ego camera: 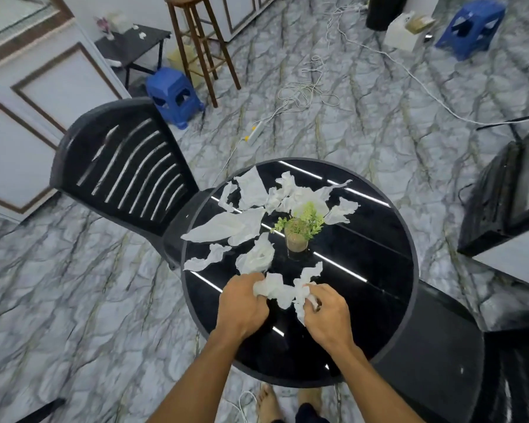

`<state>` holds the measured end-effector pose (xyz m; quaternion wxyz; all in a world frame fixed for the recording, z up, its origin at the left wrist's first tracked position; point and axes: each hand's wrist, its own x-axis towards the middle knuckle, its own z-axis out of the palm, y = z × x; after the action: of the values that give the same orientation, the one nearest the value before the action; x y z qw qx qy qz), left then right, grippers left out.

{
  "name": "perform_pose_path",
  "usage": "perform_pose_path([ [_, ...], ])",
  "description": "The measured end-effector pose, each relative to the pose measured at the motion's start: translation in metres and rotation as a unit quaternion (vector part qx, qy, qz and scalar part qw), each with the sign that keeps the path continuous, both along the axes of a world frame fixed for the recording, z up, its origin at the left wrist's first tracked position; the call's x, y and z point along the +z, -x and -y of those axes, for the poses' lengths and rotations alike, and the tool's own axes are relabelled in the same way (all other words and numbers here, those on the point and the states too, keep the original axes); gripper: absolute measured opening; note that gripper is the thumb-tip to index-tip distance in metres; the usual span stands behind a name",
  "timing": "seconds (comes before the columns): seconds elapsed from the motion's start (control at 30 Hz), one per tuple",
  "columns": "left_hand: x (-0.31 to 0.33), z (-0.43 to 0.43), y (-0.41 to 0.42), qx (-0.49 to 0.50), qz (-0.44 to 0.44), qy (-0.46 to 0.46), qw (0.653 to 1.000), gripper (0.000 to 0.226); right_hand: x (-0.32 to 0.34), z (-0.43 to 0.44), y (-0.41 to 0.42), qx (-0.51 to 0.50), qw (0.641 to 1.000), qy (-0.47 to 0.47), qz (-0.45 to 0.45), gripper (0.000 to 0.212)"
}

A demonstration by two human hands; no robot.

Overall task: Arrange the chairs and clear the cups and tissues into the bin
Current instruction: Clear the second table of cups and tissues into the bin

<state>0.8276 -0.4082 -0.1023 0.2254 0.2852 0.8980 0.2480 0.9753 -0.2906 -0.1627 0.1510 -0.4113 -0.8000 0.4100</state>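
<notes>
Tissues point(229, 228) strewn across desk point(364, 279), centre frame. Left grip point(242, 303) and right grip point(327, 312) both clenched on wad point(277, 290), lower centre. Ball tight, then gather the rest inward, sparing plant point(303, 224).

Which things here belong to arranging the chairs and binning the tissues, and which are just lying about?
Belongs to the job:
crumpled tissues, gripped by the left hand and right hand
loose tissues on the round table
black slatted chair

Just lying about:
potted plant
power strip
white cable
small side table
</notes>
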Motion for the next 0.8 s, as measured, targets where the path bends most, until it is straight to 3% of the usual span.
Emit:
perform_pose_path([
  [0.13, -0.004, -0.007, 0.027, 0.025, -0.013, 0.016, 0.999, 0.042, 0.004, -0.008, 0.024, 0.085, 0.993, -0.029, 0.082, 0.043],
  [0.23, -0.015, -0.018, 0.043, -0.013, -0.032, 0.039, 0.999, 0.037, 0.000, -0.015, 0.038, 0.127, 0.981, -0.035, 0.139, 0.024],
  [0.33, -0.028, -0.028, 0.048, -0.074, -0.074, 0.081, 0.991, 0.034, -0.008, -0.018, 0.041, 0.133, 0.980, -0.049, 0.142, 0.020],
  [0.43, -0.034, -0.033, 0.048, -0.109, -0.013, 0.090, 0.990, 0.034, -0.009, -0.020, 0.041, 0.159, 0.979, -0.034, 0.121, 0.021],
  [0.63, -0.040, -0.015, 0.037, -0.087, 0.056, 0.051, 0.993, 0.040, 0.004, -0.017, 0.023, 0.049, 0.995, 0.036, 0.074, 0.030],
  [0.73, -0.030, -0.013, 0.031, -0.072, 0.067, -0.001, 0.995, 0.035, 0.014, -0.018, 0.004, 0.002, 0.997, 0.037, 0.063, 0.018],
  [0.8, -0.021, -0.017, 0.023, -0.090, 0.075, -0.029, 0.993, 0.031, 0.025, -0.017, -0.012, -0.037, 0.997, 0.034, 0.062, 0.021],
])
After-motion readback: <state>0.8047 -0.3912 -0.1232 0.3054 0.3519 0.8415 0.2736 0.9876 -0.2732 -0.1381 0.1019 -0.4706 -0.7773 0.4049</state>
